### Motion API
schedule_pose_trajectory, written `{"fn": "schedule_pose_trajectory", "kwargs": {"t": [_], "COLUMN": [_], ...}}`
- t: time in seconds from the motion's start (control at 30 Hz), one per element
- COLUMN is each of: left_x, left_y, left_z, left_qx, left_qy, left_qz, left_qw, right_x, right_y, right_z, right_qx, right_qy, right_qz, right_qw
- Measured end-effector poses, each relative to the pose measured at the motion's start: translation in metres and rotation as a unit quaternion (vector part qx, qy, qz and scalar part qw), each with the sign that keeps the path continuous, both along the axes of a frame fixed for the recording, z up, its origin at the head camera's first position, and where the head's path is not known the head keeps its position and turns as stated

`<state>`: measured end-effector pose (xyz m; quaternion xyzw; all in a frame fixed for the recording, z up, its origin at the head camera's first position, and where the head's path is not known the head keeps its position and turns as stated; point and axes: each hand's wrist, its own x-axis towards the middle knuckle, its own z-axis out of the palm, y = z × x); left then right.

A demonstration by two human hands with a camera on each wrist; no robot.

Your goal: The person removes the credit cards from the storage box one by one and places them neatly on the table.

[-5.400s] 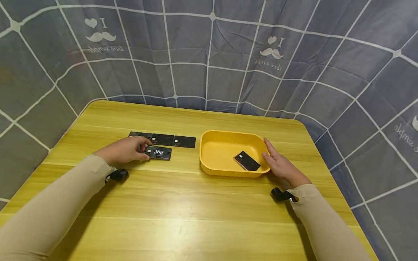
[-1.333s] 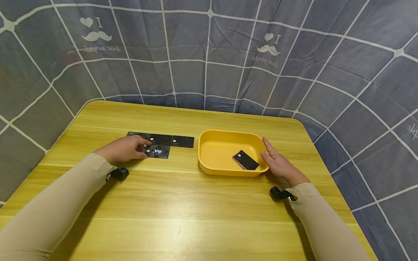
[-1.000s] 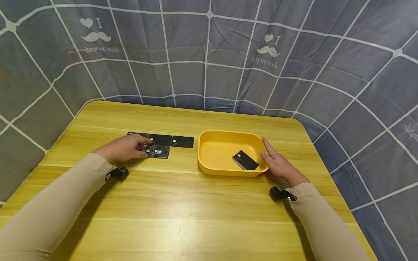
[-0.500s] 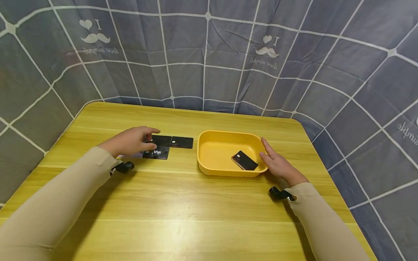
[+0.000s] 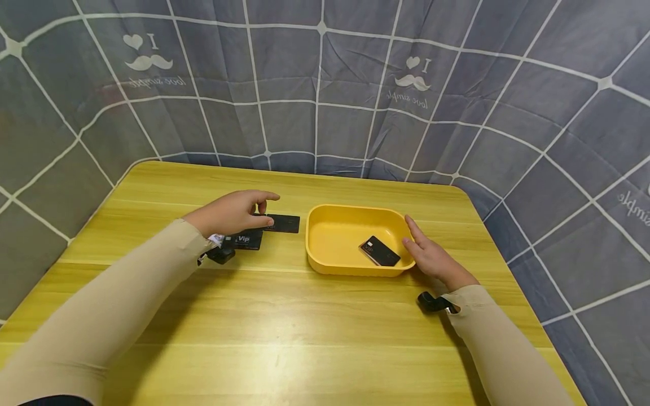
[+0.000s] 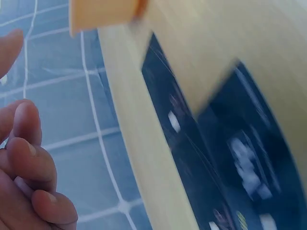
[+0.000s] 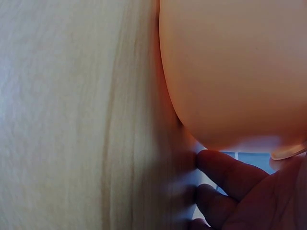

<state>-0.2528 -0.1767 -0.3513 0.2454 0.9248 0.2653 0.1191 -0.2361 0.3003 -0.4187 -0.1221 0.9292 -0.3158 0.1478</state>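
Note:
My left hand [image 5: 236, 211] hovers above the rows of cards, with forefinger and thumb apart and nothing between them. In the left wrist view its other fingers [image 6: 36, 165] hang loosely curled. Just beyond its thumb lies a black VIP card [image 5: 284, 223] in the back row. A dark card with white "Vip" lettering [image 5: 249, 239] lies in front of that row; the hand hides the other back-row cards. My right hand [image 5: 435, 256] rests against the right end of the yellow tub [image 5: 358, 269], thumb at the rim and fingers along the outer wall. Black cards [image 5: 382, 251] lie inside the tub.
A light wood-grain table [image 5: 284, 327] bears everything. Behind it and at both sides hangs a grey checked curtain [image 5: 289, 67]. Black wrist mounts sit under the left wrist [image 5: 220, 252] and the right wrist [image 5: 431, 302].
Since the earliest frame, the Vip card has been laid against the back row and let go. The left hand has risen and moved right over the cards. The right hand stays at the tub.

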Motion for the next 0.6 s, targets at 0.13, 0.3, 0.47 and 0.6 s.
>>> {"fn": "schedule_pose_trajectory", "kwargs": {"t": [0.13,0.3,0.47,0.6], "left_x": [-0.003,-0.005,-0.008,-0.010], "left_y": [0.021,0.054,0.089,0.115], "left_z": [0.005,0.011,0.015,0.015], "left_qx": [0.023,0.048,0.060,0.071], "left_qy": [-0.004,-0.003,-0.004,-0.007], "left_qz": [-0.013,-0.033,-0.059,-0.078], "left_qw": [0.9996,0.9983,0.9964,0.9944], "right_x": [0.001,0.002,0.003,0.004], "right_y": [0.001,0.004,0.007,0.009], "right_z": [0.000,-0.002,-0.003,-0.002], "right_qx": [0.003,0.002,0.002,-0.001], "right_qy": [0.001,0.003,0.007,0.007], "right_qz": [0.000,0.001,0.005,0.008], "right_qw": [1.0000,1.0000,1.0000,0.9999]}}
